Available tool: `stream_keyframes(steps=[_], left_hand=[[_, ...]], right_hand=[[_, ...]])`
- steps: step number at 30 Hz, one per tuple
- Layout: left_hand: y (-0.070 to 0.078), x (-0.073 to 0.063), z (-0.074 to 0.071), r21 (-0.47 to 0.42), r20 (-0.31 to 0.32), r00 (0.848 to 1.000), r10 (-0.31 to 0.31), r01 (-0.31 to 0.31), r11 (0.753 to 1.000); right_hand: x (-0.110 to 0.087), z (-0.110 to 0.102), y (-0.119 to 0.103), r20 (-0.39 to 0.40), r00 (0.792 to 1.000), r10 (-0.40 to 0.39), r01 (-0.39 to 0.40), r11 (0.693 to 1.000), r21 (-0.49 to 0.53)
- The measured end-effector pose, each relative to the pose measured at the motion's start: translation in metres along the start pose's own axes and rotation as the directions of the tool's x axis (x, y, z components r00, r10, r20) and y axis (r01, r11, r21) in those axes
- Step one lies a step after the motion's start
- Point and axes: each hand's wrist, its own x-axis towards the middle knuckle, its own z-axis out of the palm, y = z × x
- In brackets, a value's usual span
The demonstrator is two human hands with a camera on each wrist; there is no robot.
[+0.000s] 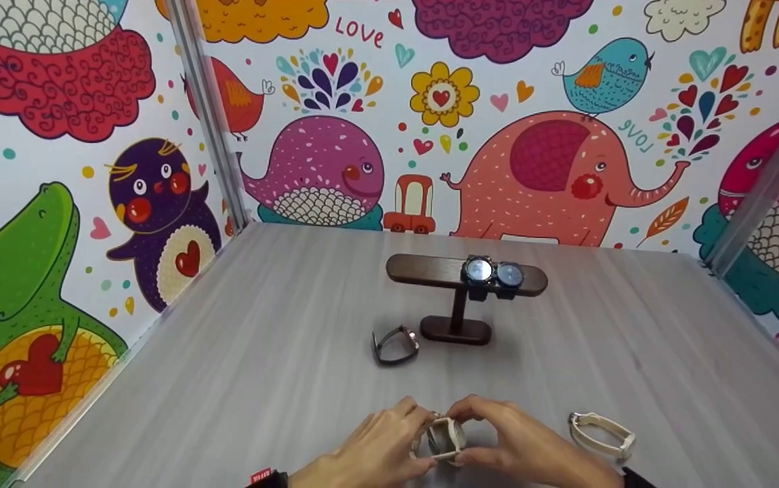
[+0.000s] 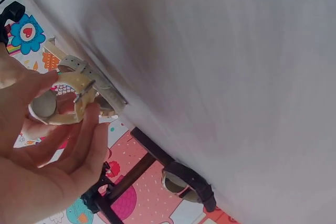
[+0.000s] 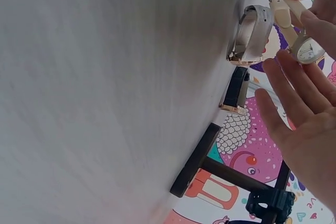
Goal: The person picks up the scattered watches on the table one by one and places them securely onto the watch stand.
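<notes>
A cream-strapped wristwatch (image 1: 458, 434) is between the two hands near the front of the table. My left hand (image 1: 389, 434) pinches it from the left, and my right hand (image 1: 521, 440) grips it from the right with thumb and fingers. In the right wrist view its white dial (image 3: 308, 51) is turned outward beside the right fingers. Another watch with a pale strap (image 3: 257, 35) stands on the table just beyond; the hands mostly hide it in the head view. To the right of the right hand lies a cream watch (image 1: 601, 434) with its strap closed in a loop.
A dark wooden watch stand (image 1: 423, 269) bears two dark watches (image 1: 479, 270) on the right half of its bar. Left of its base, a black-strapped watch (image 1: 396, 347) lies on its side. Printed cartoon panels (image 1: 325, 169) enclose the grey table (image 1: 281, 325). A red tag (image 1: 261, 476) shows by the left sleeve.
</notes>
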Motion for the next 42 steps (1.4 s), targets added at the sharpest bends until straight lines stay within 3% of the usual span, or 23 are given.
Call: stream_keyframes(steps=[4,9,13,20,24,27,30,35,42], left_hand=[[0.002,0.004,-0.001,-0.016,-0.046,0.999,-0.003,0.002,1.000],[0.006,0.010,-0.003,-0.035,-0.113,0.994,0.000,-0.004,0.999],[0.009,0.017,-0.004,-0.090,-0.146,0.989,0.026,-0.039,0.995],[0.012,0.031,-0.004,-0.192,-0.222,0.971,0.086,-0.130,0.973],[0.014,0.042,-0.001,-0.209,-0.261,0.957,0.124,-0.182,0.961],[0.015,0.049,0.001,-0.201,-0.302,0.941,0.154,-0.221,0.954],[0.016,0.054,0.004,-0.195,-0.324,0.930,0.171,-0.243,0.950],[0.017,0.058,0.006,-0.186,-0.308,0.936,0.171,-0.235,0.954],[0.012,0.065,0.000,-0.166,-0.259,0.951,0.168,-0.215,0.963]], right_hand=[[-0.002,-0.002,-0.001,-0.123,0.981,-0.154,0.140,0.984,-0.111],[-0.003,-0.007,-0.005,-0.222,0.944,-0.244,0.214,0.965,-0.152],[-0.005,-0.011,-0.007,-0.309,0.891,-0.333,0.277,0.937,-0.211],[-0.005,-0.019,-0.007,-0.429,0.764,-0.482,0.380,0.873,-0.305],[-0.006,-0.025,-0.010,-0.476,0.728,-0.493,0.366,0.867,-0.339],[-0.009,-0.029,-0.015,-0.504,0.721,-0.475,0.316,0.873,-0.370],[-0.011,-0.030,-0.018,-0.526,0.727,-0.442,0.264,0.886,-0.381],[-0.013,-0.032,-0.018,-0.543,0.729,-0.417,0.223,0.895,-0.387],[-0.014,-0.039,-0.013,-0.544,0.698,-0.466,0.200,0.856,-0.477]])
